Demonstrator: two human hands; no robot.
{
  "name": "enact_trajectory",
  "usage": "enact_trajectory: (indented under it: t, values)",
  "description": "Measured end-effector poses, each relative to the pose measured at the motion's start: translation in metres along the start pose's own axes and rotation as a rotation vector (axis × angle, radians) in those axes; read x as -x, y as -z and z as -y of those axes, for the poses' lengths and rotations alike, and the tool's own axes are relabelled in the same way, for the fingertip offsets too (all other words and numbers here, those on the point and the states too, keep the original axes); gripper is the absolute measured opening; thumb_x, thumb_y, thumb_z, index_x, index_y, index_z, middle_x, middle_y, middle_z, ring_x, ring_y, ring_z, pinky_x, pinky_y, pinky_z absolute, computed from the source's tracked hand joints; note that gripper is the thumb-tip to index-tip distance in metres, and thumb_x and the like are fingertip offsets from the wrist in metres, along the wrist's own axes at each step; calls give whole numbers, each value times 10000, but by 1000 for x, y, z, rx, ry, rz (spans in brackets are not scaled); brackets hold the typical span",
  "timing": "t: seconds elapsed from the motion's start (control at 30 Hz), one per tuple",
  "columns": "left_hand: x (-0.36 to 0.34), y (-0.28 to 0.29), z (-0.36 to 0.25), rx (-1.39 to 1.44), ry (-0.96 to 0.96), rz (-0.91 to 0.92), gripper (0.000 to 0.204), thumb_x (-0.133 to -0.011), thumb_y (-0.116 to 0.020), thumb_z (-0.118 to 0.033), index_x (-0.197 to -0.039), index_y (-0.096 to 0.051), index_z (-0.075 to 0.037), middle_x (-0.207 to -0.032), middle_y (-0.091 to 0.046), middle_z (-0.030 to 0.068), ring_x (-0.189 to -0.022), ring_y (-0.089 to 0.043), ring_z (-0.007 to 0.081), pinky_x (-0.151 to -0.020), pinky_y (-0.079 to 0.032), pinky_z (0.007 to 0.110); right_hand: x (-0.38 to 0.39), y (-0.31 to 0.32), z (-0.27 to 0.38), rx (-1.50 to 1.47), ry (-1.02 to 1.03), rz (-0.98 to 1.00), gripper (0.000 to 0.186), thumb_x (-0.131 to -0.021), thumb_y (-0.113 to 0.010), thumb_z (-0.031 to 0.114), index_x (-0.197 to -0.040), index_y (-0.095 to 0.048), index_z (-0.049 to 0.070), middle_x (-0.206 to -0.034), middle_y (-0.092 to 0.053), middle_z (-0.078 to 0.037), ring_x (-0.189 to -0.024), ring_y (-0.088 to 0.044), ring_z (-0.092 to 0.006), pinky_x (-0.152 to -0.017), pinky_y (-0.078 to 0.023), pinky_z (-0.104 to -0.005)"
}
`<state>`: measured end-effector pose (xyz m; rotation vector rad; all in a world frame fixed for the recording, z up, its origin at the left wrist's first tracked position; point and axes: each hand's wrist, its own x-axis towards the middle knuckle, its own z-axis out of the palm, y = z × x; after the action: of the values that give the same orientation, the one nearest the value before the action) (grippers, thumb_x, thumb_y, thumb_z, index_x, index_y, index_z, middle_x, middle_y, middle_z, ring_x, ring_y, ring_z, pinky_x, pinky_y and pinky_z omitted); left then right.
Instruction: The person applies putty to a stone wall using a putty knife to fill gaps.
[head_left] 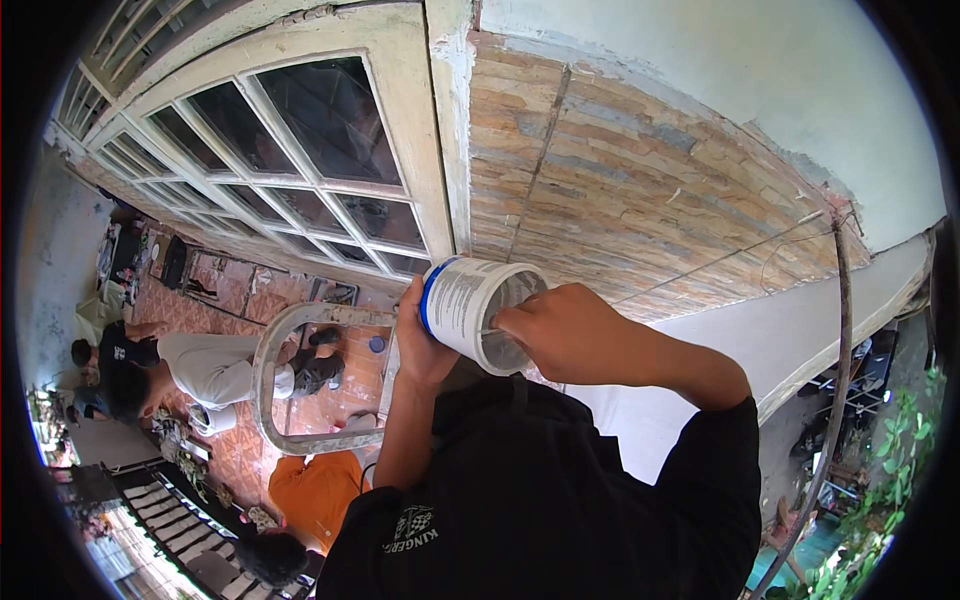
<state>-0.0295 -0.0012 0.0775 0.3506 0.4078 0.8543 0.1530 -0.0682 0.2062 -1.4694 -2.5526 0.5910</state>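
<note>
A white plastic tub with a blue band round its base is tilted on its side in front of my chest, its mouth facing right. My left hand is wrapped round the tub's base end and holds it up. At the open mouth, my right hand is closed, its fingertips just inside the rim. A thin grey edge shows by those fingers, but what they grip is mostly hidden. Grey residue coats the tub's inner wall.
Ahead are a white-framed window and a stone-patterned tiled wall. A paint-spotted ladder frame stands at left. Below, people in a light shirt and orange shirt are on the tiled floor. A cable hangs right.
</note>
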Motion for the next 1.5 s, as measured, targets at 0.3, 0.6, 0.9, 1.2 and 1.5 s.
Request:
enact_trajectory:
  t: [0.3,0.6,0.9,1.2,1.5]
  values:
    - [-7,10,7,-62,-43,-65,614,-987,-410,-481,-1319,-542,18,-1231,-652,149,-1111,-638,267,-996,-470,397,8,-12,0,-139,-151,-47,245,-766,-616,27,-1001,-589,-37,-781,-664,-232,-726,-663,-412,-660,-522,-492]
    - [-22,29,27,-147,-26,-170,587,-975,-436,-494,-1260,-579,-1,-1175,-676,138,-1062,-661,263,-967,-497,399,21,-32,-17,-678,-388,-171,191,-923,-616,169,-900,-611,-21,-678,-626,-188,-629,-631,-262,-587,-453,-391]
    - [-27,35,22,-50,-159,-133,623,-978,-387,-533,-1301,-561,-30,-1236,-649,126,-1157,-612,279,-1031,-449,411,36,-38,-58,-1556,-452,-362,235,-939,-663,167,-1081,-655,-19,-909,-687,-36,-769,-610,-91,-681,-485,-243]
    - [-8,23,38,182,-5,-64,694,-942,-359,-619,-1364,-524,-93,-1358,-565,115,-1266,-524,318,-1076,-393,509,18,75,-20,-308,-286,-800,294,-882,-609,4,-1172,-656,21,-1059,-713,-129,-803,-645,-110,-651,-514,-266]
    - [-5,21,50,264,121,-23,694,-948,-314,-602,-1419,-470,-116,-1437,-489,103,-1348,-434,329,-1110,-334,535,-67,101,-104,831,191,-896,408,-826,-594,-3,-1228,-626,54,-1235,-633,-123,-1190,-595,-276,-1018,-509,-397]
